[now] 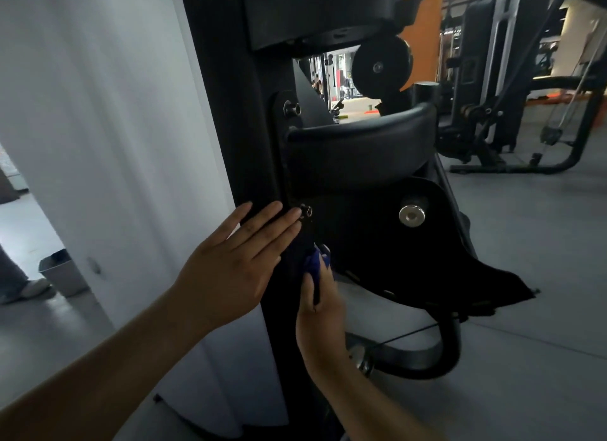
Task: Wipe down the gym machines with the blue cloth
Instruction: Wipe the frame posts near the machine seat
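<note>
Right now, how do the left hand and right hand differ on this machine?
1. The left hand has straight fingers laid flat against the black upright. The right hand has its fingers curled.
2. The left hand holds nothing. The right hand grips the blue cloth.
3. The left hand sits higher, with its fingertips beside a silver bolt. The right hand works lower down.
Both hands are bare and on the same machine.

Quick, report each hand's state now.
Left hand: open, straight fingers against the tall black machine column.
Right hand: gripping the crumpled blue cloth.
</note>
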Demonstrator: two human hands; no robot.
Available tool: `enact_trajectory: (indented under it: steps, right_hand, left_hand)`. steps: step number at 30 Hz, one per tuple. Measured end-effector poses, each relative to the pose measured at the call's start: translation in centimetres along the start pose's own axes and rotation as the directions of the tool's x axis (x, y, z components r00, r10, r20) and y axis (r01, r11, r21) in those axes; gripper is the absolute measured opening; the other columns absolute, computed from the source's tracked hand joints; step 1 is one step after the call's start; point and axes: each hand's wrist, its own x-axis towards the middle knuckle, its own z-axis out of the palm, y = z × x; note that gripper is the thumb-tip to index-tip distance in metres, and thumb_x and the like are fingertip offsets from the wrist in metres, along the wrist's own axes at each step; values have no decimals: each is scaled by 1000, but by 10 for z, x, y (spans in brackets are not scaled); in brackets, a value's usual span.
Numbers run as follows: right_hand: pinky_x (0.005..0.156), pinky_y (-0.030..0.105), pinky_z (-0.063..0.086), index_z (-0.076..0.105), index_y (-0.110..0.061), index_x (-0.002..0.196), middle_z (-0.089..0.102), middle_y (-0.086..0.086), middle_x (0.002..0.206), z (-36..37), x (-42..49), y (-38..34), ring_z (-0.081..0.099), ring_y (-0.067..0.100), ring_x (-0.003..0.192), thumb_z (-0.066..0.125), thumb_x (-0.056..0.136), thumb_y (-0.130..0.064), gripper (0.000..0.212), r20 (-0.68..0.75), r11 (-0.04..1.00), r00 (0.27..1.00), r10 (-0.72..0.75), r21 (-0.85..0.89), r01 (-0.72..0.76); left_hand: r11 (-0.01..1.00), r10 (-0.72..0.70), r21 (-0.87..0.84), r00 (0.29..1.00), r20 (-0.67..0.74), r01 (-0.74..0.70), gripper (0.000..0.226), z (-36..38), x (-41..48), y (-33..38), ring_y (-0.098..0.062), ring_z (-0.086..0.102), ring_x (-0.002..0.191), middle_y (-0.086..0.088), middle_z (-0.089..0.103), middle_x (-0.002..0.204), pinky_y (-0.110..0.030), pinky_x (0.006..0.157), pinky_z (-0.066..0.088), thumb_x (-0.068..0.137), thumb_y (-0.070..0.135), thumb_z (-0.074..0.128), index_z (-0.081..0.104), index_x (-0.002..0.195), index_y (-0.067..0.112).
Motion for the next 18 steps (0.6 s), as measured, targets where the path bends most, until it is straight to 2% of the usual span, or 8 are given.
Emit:
enact_trajectory:
  steps: [3, 5, 6, 9, 10, 14, 16, 18]
  right_hand:
    - [132, 22, 21, 41, -39, 165, 30, -24, 172, 10, 12, -19, 18, -13, 157, 43, 118, -26, 49, -13, 998, 1000, -15, 66, 15]
    - [128, 14, 19, 38, -33, 167, 30, -22, 173, 18, 12, -29, 16, -9, 160, 40, 119, -25, 49, -12, 992, 997, -75, 102, 76]
    - [129, 18, 20, 38, -34, 167, 33, -21, 172, 21, 9, -29, 18, -6, 161, 39, 119, -26, 49, -27, 991, 997, -77, 106, 80]
    - [132, 43, 29, 42, -40, 164, 44, -21, 165, 20, 3, -18, 31, 6, 159, 38, 119, -29, 46, -48, 996, 998, -50, 76, 54]
    - [130, 47, 31, 45, -42, 161, 48, -20, 162, 19, 8, -18, 36, 9, 157, 40, 118, -31, 44, -52, 996, 997, -56, 65, 59]
    - [126, 40, 37, 55, -35, 154, 58, -19, 151, 21, 25, -32, 46, 5, 149, 43, 118, -30, 39, -92, 984, 995, -33, 173, 49]
    - [125, 43, 39, 48, -35, 160, 55, -18, 154, 23, 11, -22, 47, 10, 150, 40, 118, -29, 42, -68, 990, 995, -68, 118, 75]
    - [129, 46, 34, 42, -36, 163, 50, -20, 160, 22, 0, -5, 40, 8, 155, 39, 118, -30, 46, -54, 997, 997, -56, 54, 59]
  left_hand:
    - [1000, -21, 9, 1000, -18, 21, 62, 4, 2, 4, -26, 12, 170, -4, 14, 183, -54, 136, 18, 116, 30, 38, 22, 174, 13]
    - [999, -43, 12, 999, -9, 43, 64, 5, 2, 8, -26, 11, 170, -5, 13, 183, -55, 136, 16, 115, 30, 36, 21, 174, 13]
    - [998, -54, 15, 999, -1, 54, 65, 5, 2, 10, -26, 10, 170, -5, 12, 183, -55, 136, 15, 114, 30, 35, 20, 174, 14]
    - [998, -67, 14, 998, 11, 67, 64, 4, 2, 11, -26, 10, 170, -4, 12, 183, -54, 137, 12, 113, 31, 32, 21, 174, 15]
    - [998, -59, 19, 998, 18, 59, 64, 5, 2, 11, -26, 9, 170, -4, 12, 183, -53, 137, 10, 113, 31, 30, 20, 175, 15]
    - [999, -32, 31, 999, 33, 31, 63, 4, 1, 7, -28, 7, 170, -6, 10, 184, -53, 137, 8, 114, 30, 26, 17, 175, 13]
    - [999, -34, 39, 998, 44, 33, 64, 1, 1, 7, -28, 6, 170, -5, 7, 184, -53, 137, 8, 114, 30, 28, 15, 175, 14]
    - [998, -38, 47, 998, 47, 35, 65, 0, 2, 7, -28, 5, 170, -5, 6, 184, -54, 137, 9, 114, 29, 32, 13, 175, 14]
